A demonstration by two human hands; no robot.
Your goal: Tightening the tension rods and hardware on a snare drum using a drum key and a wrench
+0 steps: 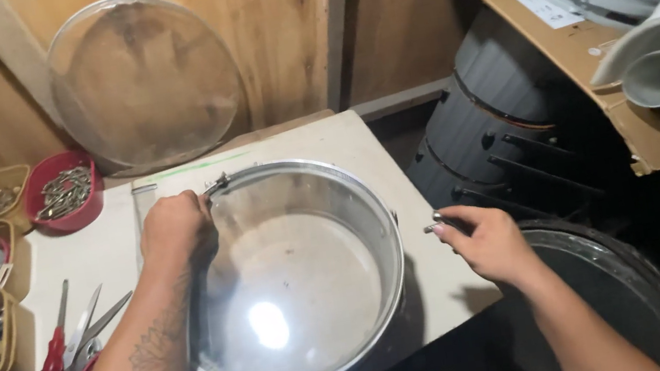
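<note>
1. Gripping the far-left rim of the round chrome-hooped drum with a clear plastic head (300, 277), my left hand (175, 228) has its fingers curled shut over the hoop, right beside a small metal tension rod (216, 181) that sticks up at the rim.
2. My right hand (487, 242) hovers just off the drum's right side, its fingers pinched shut on a small dark metal key (437, 222); I cannot tell its exact shape.
3. The drum lies flat on the pale wooden desk (340, 136), head facing up, its axis vertical; being round, it has no long side. Its near edge overhangs the desk's front.
4. The tension rod leans up and to the right, along the hoop; the key points left, toward the drum.
5. Risk, as I judge it: with the drum hanging over the front edge, a hard push from my left hand could tip it off the desk.
6. The key is held only at the fingertips, so it could slip and drop into the dark gap beside the black drum shells (500, 99).
7. Red-handled scissors (55, 357) lie near my left forearm; a careless elbow could sweep them off.
</note>
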